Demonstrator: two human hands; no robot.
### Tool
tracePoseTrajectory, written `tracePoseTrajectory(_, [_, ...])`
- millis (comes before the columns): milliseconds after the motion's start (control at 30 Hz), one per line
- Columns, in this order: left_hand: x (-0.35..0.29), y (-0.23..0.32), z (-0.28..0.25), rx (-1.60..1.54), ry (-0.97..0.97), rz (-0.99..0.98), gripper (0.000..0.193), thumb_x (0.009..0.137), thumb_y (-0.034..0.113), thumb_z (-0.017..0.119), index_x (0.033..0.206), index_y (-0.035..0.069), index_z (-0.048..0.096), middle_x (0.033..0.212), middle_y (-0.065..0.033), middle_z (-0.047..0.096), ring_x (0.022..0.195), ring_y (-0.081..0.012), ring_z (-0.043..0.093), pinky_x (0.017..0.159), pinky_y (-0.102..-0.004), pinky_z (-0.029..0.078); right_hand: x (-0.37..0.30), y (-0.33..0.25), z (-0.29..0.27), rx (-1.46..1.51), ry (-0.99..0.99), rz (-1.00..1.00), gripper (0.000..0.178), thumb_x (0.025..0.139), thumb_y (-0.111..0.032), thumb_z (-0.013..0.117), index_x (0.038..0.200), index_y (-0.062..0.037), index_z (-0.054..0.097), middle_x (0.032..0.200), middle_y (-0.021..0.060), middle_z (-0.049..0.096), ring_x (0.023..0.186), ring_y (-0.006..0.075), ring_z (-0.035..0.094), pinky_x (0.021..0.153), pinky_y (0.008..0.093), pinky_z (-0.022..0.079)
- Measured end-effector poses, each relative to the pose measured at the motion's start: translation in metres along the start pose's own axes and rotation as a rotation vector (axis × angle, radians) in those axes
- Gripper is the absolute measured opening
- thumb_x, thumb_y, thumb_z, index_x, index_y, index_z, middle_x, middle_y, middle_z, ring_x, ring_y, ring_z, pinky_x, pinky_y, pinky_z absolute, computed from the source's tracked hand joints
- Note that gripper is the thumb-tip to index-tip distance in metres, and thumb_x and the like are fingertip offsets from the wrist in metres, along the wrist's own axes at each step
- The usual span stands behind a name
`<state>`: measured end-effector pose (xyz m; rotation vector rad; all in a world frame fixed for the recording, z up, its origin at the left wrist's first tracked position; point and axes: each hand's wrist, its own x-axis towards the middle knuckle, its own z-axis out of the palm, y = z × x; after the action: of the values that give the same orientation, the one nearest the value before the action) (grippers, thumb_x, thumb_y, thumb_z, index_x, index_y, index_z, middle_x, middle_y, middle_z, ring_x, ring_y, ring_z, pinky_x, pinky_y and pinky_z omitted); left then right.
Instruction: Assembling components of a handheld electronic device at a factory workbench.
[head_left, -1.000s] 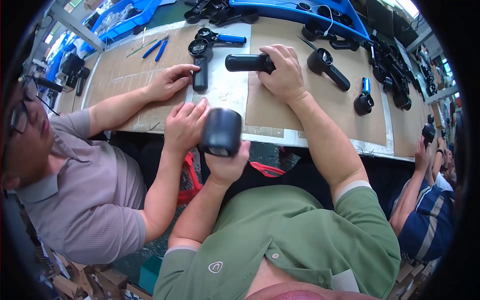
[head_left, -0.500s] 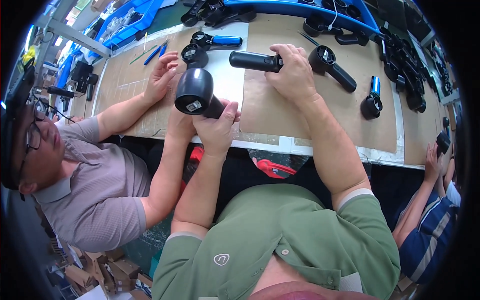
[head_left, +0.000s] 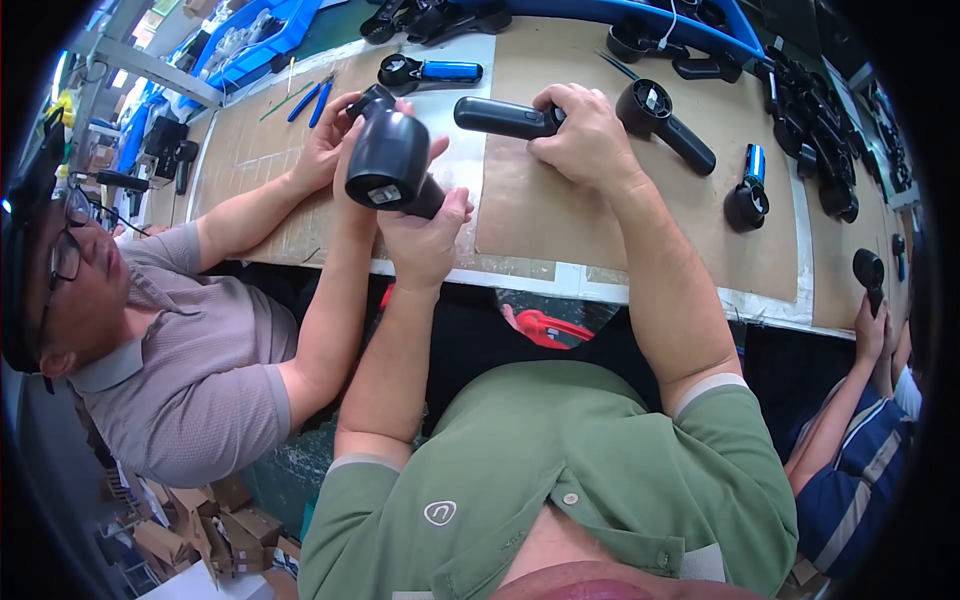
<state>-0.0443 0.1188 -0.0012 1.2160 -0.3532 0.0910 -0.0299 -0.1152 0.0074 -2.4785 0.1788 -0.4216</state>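
My left hand (head_left: 422, 245) is closed around the handle of a black handheld fan (head_left: 390, 150), whose rounded head points up and away from me above the table's near edge. Over the cardboard sheet, my right hand (head_left: 590, 140) grips the right end of a black fan handle (head_left: 500, 117) that points left; whatever is under the palm is hidden. Just right of that hand lies another black handheld fan (head_left: 655, 105), its round head toward me. Farther right is an opened fan (head_left: 748, 195) with a blue battery showing.
At left, a co-worker's hands (head_left: 325, 145) hold a dark fan part close to my left hand. Another opened fan (head_left: 430, 72) with a blue battery lies beyond. Blue pliers (head_left: 318, 100), a blue bin (head_left: 740, 40) and piled black fan parts (head_left: 815, 130) surround the work area.
The co-worker at left has picked up the dark fan part from the table. The fan in my left hand has shifted slightly and tilted. My right hand has barely moved. A fan at far right was raised.
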Motion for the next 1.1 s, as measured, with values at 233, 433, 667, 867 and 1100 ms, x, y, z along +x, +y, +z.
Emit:
tracePoseTrajectory(233, [0.029,-0.003,-0.01,0.787,-0.342,0.452,0.039,0.075,-0.008,0.077,0.111,0.005,0.07,0.148,-0.0168,0.07,0.099,-0.0236,0.076,0.074,-0.0302,0.062,-0.002,-0.002,-0.002,0.015,-0.004,-0.019,0.035,0.078,-0.014,0.079,0.113,-0.0091,0.077,0.11,0.0063,0.073,0.105,0.0278,0.063,0.099,0.0372,0.054])
tracePoseTrajectory(433, [0.03,0.005,0.0,1.209,-0.448,0.62,0.036,0.07,0.003,0.087,0.103,0.008,0.075,0.149,-0.0248,0.066,0.113,-0.0301,0.074,0.108,-0.0463,0.056,-0.001,0.007,0.004,0.001,0.075,-0.238,0.03,0.082,-0.011,0.079,0.112,-0.0104,0.076,0.11,0.0045,0.073,0.105,0.0271,0.063,0.097,0.0371,0.054])
tracePoseTrajectory(667, [0.023,0.003,-0.014,1.17,-0.417,0.481,0.029,0.066,0.004,0.084,0.094,0.009,0.075,0.161,-0.0296,0.053,0.111,-0.0369,0.076,0.089,-0.0396,0.061,-0.003,-0.005,-0.005,0.168,0.074,-0.255,0.033,0.078,-0.009,0.083,0.11,-0.0107,0.075,0.108,0.0034,0.072,0.104,0.0262,0.063,0.096,0.0364,0.054])
tracePoseTrajectory(867, [0.009,-0.005,-0.012,1.056,-0.4,0.584,0.03,0.064,0.002,0.084,0.092,0.009,0.075,0.163,-0.0359,0.047,0.108,-0.0396,0.076,0.08,-0.0385,0.062,-0.003,-0.005,-0.006,0.207,0.03,-0.191,0.039,0.072,-0.008,0.085,0.109,-0.0097,0.075,0.107,0.0042,0.071,0.104,0.0258,0.062,0.095,0.0368,0.053])
tracePoseTrajectory(1100, [0.001,-0.008,-0.01,1.016,-0.391,0.555,0.032,0.064,0.0,0.084,0.094,0.008,0.075,0.166,-0.0353,0.044,0.108,-0.039,0.076,0.079,-0.0385,0.061,-0.002,-0.001,-0.003,0.205,0.011,-0.166,0.039,0.071,-0.011,0.084,0.108,-0.0084,0.075,0.107,0.0061,0.072,0.103,0.0267,0.063,0.095,0.0377,0.054])
